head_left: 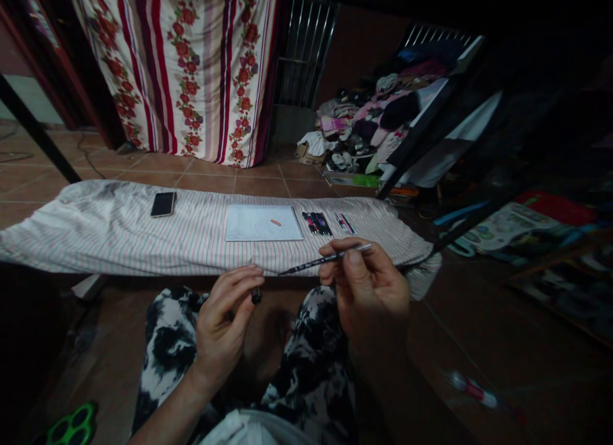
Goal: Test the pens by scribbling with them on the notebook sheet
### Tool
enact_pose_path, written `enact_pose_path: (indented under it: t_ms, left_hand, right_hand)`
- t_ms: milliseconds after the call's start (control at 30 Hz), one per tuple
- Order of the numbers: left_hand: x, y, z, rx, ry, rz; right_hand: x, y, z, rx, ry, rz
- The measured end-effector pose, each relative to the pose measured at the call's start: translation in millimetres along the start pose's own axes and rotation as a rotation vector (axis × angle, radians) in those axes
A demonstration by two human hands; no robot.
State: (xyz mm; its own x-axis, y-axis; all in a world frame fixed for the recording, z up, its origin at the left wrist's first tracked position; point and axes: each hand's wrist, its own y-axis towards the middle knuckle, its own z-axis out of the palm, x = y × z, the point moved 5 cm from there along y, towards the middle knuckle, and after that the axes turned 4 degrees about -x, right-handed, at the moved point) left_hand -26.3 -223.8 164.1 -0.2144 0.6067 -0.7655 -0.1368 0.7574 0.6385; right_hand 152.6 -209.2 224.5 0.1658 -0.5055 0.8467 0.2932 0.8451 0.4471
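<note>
Over my lap, my right hand point(371, 285) pinches a slim, dark-patterned pencil point(318, 261) near its pale end. The pencil's narrow dark tip points left, toward my left hand point(228, 311). Between the thumb and fingers of that left hand sits a small black object point(256, 296), too small and dark to name. A gap separates it from the pencil tip. Beyond my hands, a spiral notebook point(253, 231) lies on the striped cloth point(201, 244), with a small orange piece point(276, 222) on its page.
Several dark pens point(317, 223) lie right of the notebook, beside a smaller group of thin pens point(345, 223). A phone point(163, 204) rests farther left. Dark poles point(38, 129) slant at both sides. A floral curtain point(205, 75) and a clothes pile point(368, 119) are behind.
</note>
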Motion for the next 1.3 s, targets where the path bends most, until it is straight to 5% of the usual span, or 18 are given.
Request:
enact_pose_path:
  t_ms: [133,333,467,767,1000,1300]
  left_hand:
    - [23,6,-2,-0.073,0.04,-0.153]
    - [116,29,2,-0.202,0.023,-0.488]
    - [153,58,12,-0.224,0.02,-0.447]
    - [191,122,44,-0.267,0.066,-0.302]
    - [256,122,50,-0.151,0.302,-0.387]
    - [266,119,45,-0.089,0.396,-0.36]
  right_hand:
    - [-4,2,-3,-0.043,0.004,0.015]
    - [-18,6,-16,-0.094,-0.035,0.074]
    - [-30,11,-29,-0.136,-0.163,0.134]
    - [-63,35,-72,-0.091,-0.558,0.207]
    - [-93,44,-87,-0.044,-0.633,0.236]
    - [-96,47,-69,-0.098,-0.582,0.297]
